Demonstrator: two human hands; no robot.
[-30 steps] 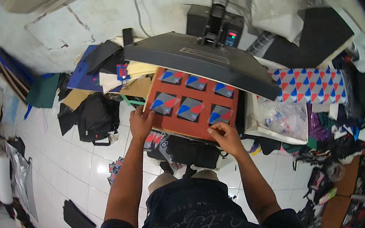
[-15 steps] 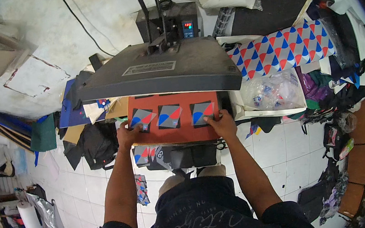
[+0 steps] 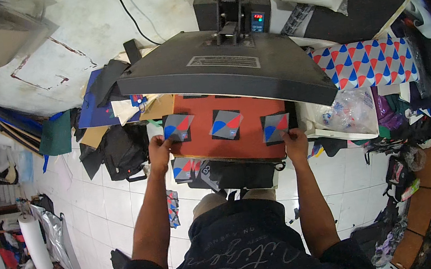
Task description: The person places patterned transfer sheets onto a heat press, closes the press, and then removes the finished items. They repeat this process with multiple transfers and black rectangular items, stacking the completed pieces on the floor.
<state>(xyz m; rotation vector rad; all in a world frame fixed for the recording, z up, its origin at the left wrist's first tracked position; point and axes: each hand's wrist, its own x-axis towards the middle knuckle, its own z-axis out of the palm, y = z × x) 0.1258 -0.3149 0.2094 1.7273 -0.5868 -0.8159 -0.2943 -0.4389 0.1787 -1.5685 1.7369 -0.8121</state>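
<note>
A heat press stands before me, its dark upper plate (image 3: 218,69) raised over a red-brown pad (image 3: 201,150). Across the pad lie a left patch (image 3: 177,127), a middle patch (image 3: 226,125) and a right patch (image 3: 276,127), each grey, red and blue over a black square. My left hand (image 3: 159,151) is closed at the pad's left edge, fingertips at the left patch's lower corner. At the right edge my right hand (image 3: 296,144) is closed, fingertips touching the right patch's corner. What either hand pinches is too small to make out. More black pieces show partly under the plate.
Below the pad's front edge are more printed patches (image 3: 183,168) and black material (image 3: 240,176). To the right stand a white box of clear plastic (image 3: 346,117) and a patterned sheet (image 3: 364,65). A black bag (image 3: 126,151) lies left. The press's control box (image 3: 257,20) is behind.
The view has shifted, so the press appears farther right. My thumbs have moved off the patch faces toward the pad's edges. The patches still lie on the pad.
</note>
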